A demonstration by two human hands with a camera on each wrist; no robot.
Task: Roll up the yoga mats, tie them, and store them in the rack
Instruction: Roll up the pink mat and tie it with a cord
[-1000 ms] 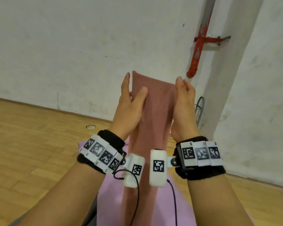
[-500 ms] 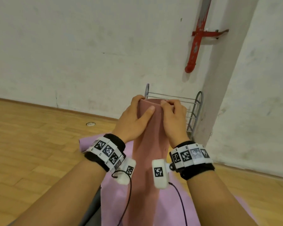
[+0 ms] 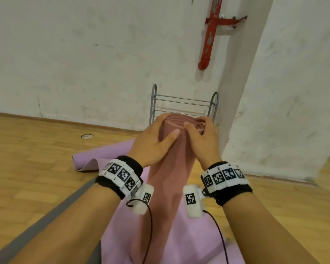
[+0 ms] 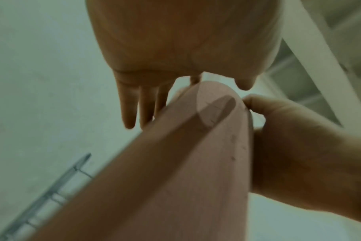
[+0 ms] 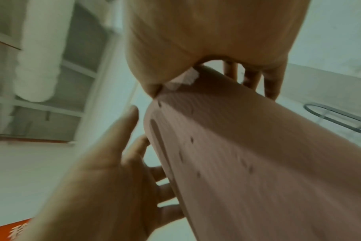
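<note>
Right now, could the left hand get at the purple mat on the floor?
Probably yes, but not freely. The purple mat lies open on the floor just below the left hand, with nothing between. That hand, though, grips the rolled pink mat together with the right hand, so it would have to let go first.

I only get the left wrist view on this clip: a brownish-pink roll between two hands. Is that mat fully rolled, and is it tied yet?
Observer: The head view shows coiled layers at the top end of the rust-pink mat, so it is rolled. No tie shows on its visible length.
Operator: What's underneath it?
Observer: A lilac mat lies unrolled on the wood floor below it. The roll's foot is out of frame.
Operator: Where is the rack?
Observer: The grey wire rack stands against the wall, directly behind the roll's top.
</note>
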